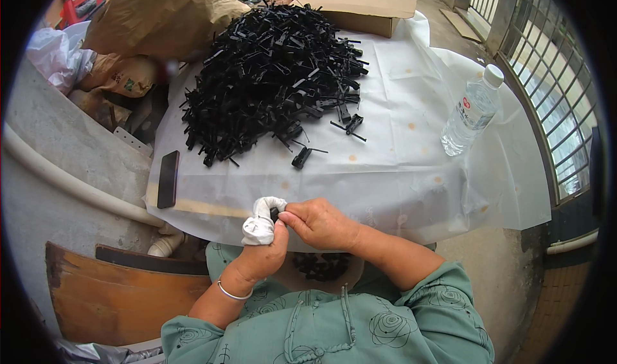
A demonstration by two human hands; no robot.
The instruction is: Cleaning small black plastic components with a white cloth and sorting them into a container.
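My left hand (pixel 272 247), its fingers wrapped in white cloth (pixel 258 227), is closed on a small black plastic part (pixel 274 214). From the right, my right hand (pixel 324 224) meets it with thumb and forefinger pinched on the same part; most of the part is hidden by the fingers and cloth. Both hands are above the near edge of the table. Beyond them rises a large heap of black plastic parts (pixel 270 74) with thin rods sticking out. Two loose parts, one nearer (pixel 301 157) and one farther right (pixel 353 125), lie in front of the heap.
A white plastic sheet (pixel 398 184) covers the table. A phone (pixel 168 179) lies at its left edge, a water bottle (pixel 472 113) stands at right. Behind are a cardboard box (pixel 366 23) and brown paper (pixel 154 17). Below my hands, more black pieces (pixel 321 265) sit in my lap.
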